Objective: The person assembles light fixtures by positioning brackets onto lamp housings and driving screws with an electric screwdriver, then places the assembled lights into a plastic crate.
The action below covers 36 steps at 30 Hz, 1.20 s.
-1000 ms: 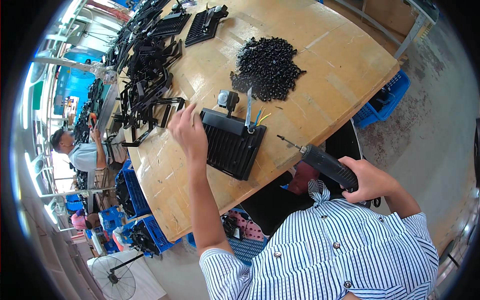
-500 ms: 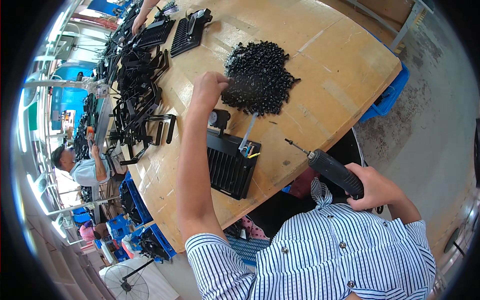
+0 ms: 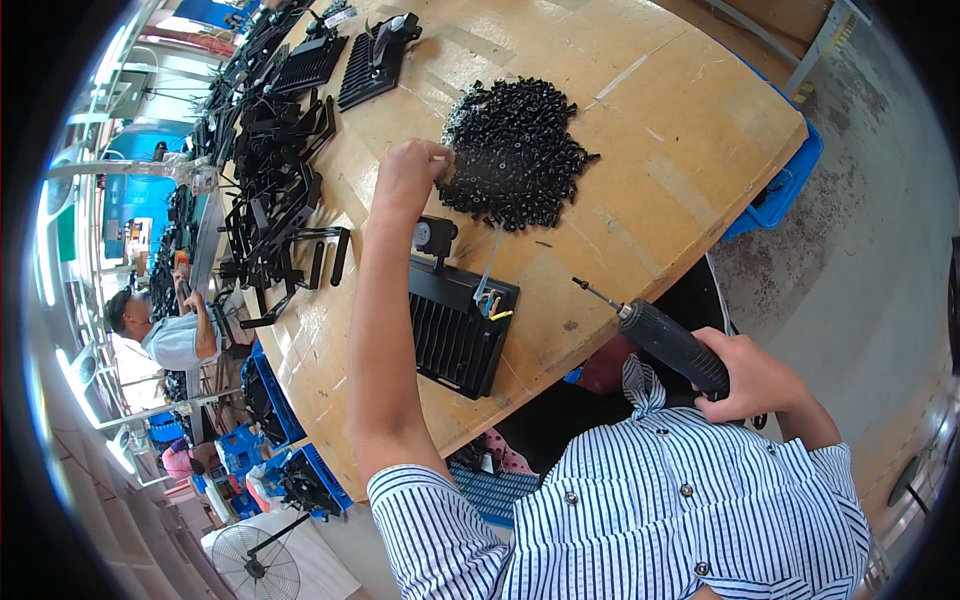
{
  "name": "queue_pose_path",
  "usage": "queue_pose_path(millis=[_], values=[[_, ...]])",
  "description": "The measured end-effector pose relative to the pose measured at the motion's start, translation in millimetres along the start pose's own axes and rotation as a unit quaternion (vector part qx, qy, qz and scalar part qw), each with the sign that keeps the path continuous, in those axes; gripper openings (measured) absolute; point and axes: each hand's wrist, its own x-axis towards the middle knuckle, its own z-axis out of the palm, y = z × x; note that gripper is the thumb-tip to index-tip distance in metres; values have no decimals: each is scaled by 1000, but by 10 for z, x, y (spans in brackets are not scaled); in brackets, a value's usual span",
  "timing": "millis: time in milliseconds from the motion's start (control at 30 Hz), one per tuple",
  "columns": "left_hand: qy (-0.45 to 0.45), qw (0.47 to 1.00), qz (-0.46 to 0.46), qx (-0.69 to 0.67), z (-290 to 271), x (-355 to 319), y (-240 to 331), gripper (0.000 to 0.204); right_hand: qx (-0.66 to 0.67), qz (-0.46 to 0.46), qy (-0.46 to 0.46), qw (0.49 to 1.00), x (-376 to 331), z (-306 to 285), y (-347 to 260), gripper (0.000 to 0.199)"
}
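Black finned lamp [image 3: 460, 325] on worktop [image 3: 640, 150], left of right hand [image 3: 745, 375].
I see left hand [image 3: 412, 170] pinched at parts pile [image 3: 520, 150], beyond lamp; can't tell if holding anything. Right grips power screwdriver [image 3: 670, 345].

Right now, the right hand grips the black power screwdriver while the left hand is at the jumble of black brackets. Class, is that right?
Not quite: the head view shows the left hand at the left edge of the pile of small black parts, not at the brackets. The right hand does grip the black power screwdriver.
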Motion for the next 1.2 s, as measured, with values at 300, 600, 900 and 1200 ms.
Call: queue_pose_path(millis=[300,600,900,1200], values=[[-31,999,19,-29,-35,21,56,16,16,0,3,1000,-58,21,5,59],[152,925,-162,-307,-224,-392,-49,19,6,-17,-28,999,-53,45,-13,61],[306,931,-178,-91,-90,-2045,386,12,-21,-26,-119,992,140,277,-148,60],[259,910,-316,-76,173,-1934,33,19,-61,1,-109,992,112,452,-247,60]])
